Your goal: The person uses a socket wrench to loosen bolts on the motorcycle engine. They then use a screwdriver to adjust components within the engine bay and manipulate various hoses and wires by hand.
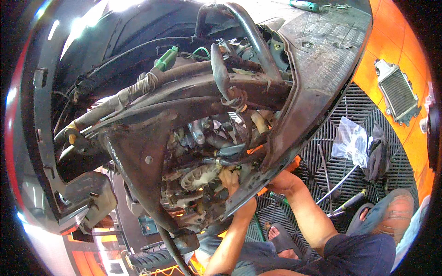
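Note:
My left hand (230, 180) reaches up into the machine's engine bay, its curled fingers on something I cannot make out beside a pale ribbed round part (199, 177) and below dark hoses (228, 161). My right hand (281, 184) is at the lower edge of the scuffed dark body panel (317, 69), its fingers hidden behind it. Above my hands run a dark tube frame (248, 32), wrapped cables and a green connector (166, 59).
A radiator (397, 92) lies on the orange surface at right. On the black grid floor (340, 101) are a plastic bag (350, 142), dark cloth (375, 161), rods and a long-handled tool (350, 202). My legs and sandalled feet are at bottom right. Small tools (304, 5) sit on the panel top.

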`<state>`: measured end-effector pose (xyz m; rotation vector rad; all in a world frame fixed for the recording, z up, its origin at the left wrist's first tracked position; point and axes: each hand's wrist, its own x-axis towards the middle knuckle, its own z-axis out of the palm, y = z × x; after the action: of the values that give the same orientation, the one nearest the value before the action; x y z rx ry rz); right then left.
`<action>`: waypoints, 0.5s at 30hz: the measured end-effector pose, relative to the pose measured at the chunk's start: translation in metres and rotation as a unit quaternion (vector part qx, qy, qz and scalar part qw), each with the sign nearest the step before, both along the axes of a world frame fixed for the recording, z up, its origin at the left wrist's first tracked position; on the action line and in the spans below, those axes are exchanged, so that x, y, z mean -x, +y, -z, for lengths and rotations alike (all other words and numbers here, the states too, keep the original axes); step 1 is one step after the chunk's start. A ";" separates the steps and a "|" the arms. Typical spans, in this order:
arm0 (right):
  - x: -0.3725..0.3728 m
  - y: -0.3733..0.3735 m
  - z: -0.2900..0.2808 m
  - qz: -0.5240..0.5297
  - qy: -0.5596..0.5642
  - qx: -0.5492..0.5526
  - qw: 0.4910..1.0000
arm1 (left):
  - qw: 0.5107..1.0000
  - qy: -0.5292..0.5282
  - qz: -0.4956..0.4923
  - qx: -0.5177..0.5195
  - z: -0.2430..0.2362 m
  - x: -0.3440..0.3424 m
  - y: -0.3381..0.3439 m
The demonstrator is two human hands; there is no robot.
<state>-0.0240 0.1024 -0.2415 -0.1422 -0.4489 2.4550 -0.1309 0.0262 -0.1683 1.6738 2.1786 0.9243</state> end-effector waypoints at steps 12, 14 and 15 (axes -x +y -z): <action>-0.008 0.005 -0.004 -0.017 0.073 0.011 0.997 | 0.998 -0.047 0.008 -0.035 -0.004 0.003 0.008; -0.013 0.006 -0.007 -0.028 0.086 0.024 0.996 | 0.996 0.081 0.036 -0.021 -0.019 -0.004 0.013; -0.012 0.006 -0.006 -0.022 0.092 0.023 0.995 | 0.999 0.022 0.027 -0.019 -0.009 0.005 0.010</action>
<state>-0.0123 0.1089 -0.2358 0.0753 -0.3190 2.4946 -0.1355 0.0358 -0.1593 1.7773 2.1454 0.9273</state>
